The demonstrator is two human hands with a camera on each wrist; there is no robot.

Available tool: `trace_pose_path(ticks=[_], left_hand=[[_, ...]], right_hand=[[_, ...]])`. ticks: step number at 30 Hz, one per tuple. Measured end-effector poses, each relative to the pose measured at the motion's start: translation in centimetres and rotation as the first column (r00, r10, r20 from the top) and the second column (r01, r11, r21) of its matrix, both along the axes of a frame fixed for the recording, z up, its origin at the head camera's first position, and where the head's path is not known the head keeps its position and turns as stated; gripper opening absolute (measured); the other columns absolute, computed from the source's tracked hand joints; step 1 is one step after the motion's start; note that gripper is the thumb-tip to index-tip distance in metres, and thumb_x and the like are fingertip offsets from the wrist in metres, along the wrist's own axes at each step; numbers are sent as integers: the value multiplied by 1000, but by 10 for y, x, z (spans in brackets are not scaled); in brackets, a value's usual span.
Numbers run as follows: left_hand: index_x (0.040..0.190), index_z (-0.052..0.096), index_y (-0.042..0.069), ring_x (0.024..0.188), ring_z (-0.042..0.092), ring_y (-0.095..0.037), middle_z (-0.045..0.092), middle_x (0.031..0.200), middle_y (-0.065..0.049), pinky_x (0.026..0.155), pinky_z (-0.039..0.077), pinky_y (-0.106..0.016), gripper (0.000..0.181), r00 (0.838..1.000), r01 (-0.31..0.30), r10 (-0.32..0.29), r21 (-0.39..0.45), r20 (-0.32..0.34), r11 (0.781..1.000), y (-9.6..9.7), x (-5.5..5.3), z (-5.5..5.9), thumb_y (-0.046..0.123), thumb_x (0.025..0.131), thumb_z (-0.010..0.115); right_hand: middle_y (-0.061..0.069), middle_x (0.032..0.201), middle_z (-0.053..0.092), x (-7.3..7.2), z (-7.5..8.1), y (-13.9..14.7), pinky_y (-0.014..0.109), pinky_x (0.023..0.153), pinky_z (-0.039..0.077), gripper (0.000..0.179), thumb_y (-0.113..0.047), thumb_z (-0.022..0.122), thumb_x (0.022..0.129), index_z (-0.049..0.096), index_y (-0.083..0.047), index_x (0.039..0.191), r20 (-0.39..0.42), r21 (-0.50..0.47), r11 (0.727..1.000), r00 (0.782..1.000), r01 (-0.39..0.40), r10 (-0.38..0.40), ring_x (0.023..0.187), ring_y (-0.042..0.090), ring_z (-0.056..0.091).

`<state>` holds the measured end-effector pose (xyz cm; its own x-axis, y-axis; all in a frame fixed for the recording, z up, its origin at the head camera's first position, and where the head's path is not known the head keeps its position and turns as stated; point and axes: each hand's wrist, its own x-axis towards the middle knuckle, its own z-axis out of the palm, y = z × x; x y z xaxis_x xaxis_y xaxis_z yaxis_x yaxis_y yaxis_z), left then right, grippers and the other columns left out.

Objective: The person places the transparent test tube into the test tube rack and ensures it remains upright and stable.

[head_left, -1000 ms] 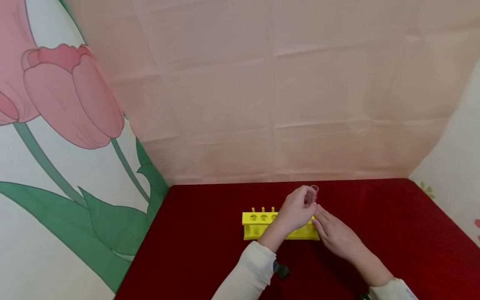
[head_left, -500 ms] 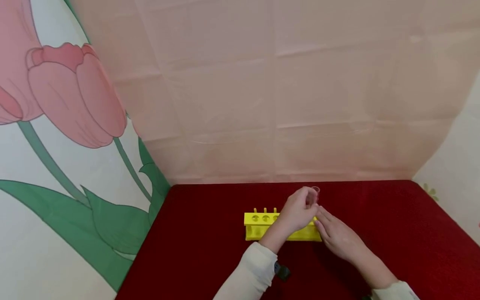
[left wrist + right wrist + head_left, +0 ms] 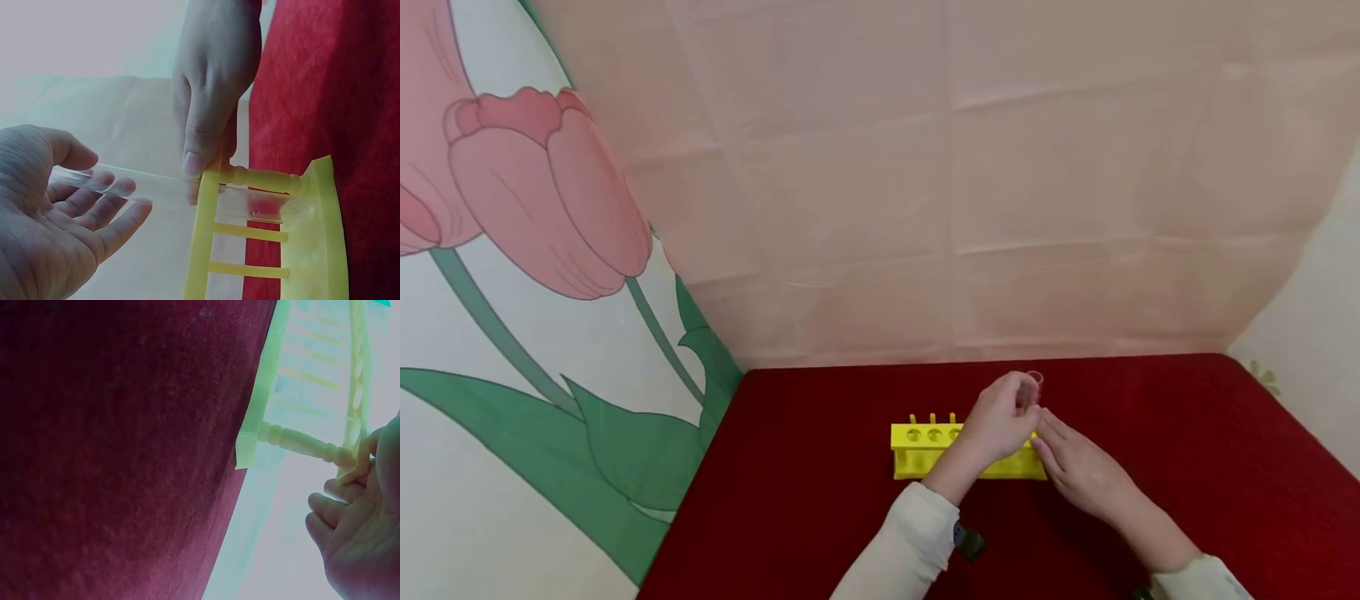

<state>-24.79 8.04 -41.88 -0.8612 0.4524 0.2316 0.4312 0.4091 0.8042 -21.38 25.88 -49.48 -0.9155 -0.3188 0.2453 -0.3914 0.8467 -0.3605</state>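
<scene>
A yellow test tube rack (image 3: 917, 458) stands on the red table, partly hidden behind my left forearm in the head view. At its right end a clear test tube (image 3: 147, 181) passes through a hole in the top shelf, its rounded lower end reaching the base. My left hand (image 3: 1000, 417) holds the tube's upper part between thumb and fingers; the tube's rim shows just beyond them. My right hand (image 3: 1086, 471) pinches the right end of the rack's top shelf, as the right wrist view shows; its other fingers (image 3: 322, 515) extend below the shelf corner.
The red tabletop (image 3: 805, 500) spreads around the rack. Behind it hangs a creased pinkish cloth (image 3: 880, 208), and a tulip-printed sheet (image 3: 550, 192) borders the left side. A dark wrist device (image 3: 970, 543) is by the left sleeve.
</scene>
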Motion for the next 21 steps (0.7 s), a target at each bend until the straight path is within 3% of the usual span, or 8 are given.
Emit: trace_pose_path(ticks=[21], left_hand=[[116,58,19,94,55,-1,59,108,11,86,50,-16,23,1000,13,-13,6,1,1000,-4,-2,-4,14,96,67]], right_hand=[[28,155,39,1,3,-1,60,110,37,53,-29,46,108,43,4,150,14,1,1000,1000,2,-2,140,44,42]])
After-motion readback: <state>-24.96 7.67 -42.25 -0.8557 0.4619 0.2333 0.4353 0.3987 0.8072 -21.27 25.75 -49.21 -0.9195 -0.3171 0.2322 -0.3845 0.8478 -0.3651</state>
